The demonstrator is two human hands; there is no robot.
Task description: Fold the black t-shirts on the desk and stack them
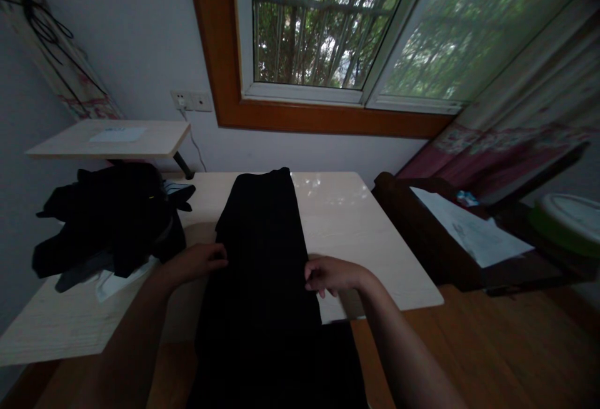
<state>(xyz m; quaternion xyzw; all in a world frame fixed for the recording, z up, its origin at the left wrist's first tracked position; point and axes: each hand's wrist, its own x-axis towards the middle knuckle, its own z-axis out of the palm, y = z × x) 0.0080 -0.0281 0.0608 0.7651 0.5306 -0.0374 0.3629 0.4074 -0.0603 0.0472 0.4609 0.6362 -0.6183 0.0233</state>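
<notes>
A long black garment (262,240) lies stretched out in a narrow strip across the pale table and hangs over its front edge towards me. Too dark to show seams, it could be trousers, but I cannot tell for certain. At its left edge, my left hand (201,261) is closed, with thumb and forefinger pinched against the cloth. Opposite, my right hand (335,273) has its fingers curled in at the right edge, gripping the border of the garment. Both hands rest at about the same height along the strip.
A heap of dark clothes (117,215) sits on the left of the table (347,221), under a small raised shelf (159,137) bearing a paper. At right stands a dark brown piece of furniture (412,234) with a white sheet (473,234) and a green-and-white container (567,221). A window is behind.
</notes>
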